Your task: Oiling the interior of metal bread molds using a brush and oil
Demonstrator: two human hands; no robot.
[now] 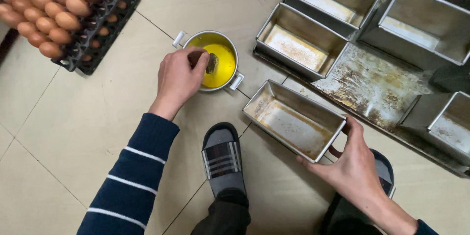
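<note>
Crouching over the tiled floor (98, 117), the person closes the left hand (177, 79) around a small brush (210, 63), dipping it in yellow oil inside a small round metal pot (215, 61). The right hand (353, 164) grips the near corner of a rectangular metal loaf tin (293, 120), tilting it open-side up toward the pot. Four more tins sit on a stained baking sheet (377, 85) to the right; stacked trays of brown eggs (49, 9) lie far left.
</note>
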